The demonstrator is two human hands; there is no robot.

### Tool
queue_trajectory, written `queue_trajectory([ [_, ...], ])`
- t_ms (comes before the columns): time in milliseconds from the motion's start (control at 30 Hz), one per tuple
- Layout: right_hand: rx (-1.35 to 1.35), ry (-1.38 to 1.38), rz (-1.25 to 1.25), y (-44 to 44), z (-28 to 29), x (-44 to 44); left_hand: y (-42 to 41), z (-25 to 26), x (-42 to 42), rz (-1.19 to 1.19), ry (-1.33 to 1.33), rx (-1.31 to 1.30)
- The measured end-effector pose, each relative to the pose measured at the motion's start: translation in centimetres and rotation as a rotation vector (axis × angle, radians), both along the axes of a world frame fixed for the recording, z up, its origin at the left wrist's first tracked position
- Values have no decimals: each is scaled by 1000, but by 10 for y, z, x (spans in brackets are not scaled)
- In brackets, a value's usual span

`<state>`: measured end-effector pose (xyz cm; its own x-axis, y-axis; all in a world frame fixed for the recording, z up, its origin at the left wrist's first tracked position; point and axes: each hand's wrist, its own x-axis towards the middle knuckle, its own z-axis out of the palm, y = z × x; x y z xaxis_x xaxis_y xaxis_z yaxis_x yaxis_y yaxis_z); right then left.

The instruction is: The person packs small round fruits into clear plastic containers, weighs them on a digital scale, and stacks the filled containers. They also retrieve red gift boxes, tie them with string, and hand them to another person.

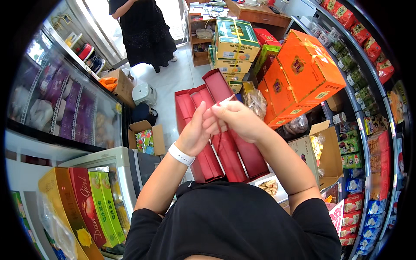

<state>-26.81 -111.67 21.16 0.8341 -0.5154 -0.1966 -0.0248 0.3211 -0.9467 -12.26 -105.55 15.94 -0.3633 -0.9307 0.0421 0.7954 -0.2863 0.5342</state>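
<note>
Both my hands are raised close together above several long dark-red boxes (227,152). My right hand (239,117) has its thumb and fingers pinched on a thin red cord (220,139), which hangs down over the boxes. My left hand (198,128), with a white band (181,154) at the wrist, is beside it, thumb up and fingers curled near the cord; whether they grip it cannot be told. Another dark-red box (217,85) stands at the far end of the group.
Orange gift boxes (292,74) and stacked melon cartons (235,42) stand ahead to the right. An open carton (328,152) is by my right arm, beside packed shelves. On the left are a glass-door fridge (107,113), a small carton (157,139) and a stool (144,94). A person (143,32) stands ahead.
</note>
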Motion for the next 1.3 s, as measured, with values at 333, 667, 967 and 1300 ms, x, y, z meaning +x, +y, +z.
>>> queue_trajectory([
  [333,102,5,-269,-42,-48,59,-33,20,96,484,-240,351],
  [667,528,27,-281,-161,-101,92,-46,5,240,515,-97,266],
  [967,768,64,-73,-283,-168,188,-93,109,325,712,-329,158],
  [1300,780,-229,479,-361,-98,297,-154,117,388,1000,-706,385],
])
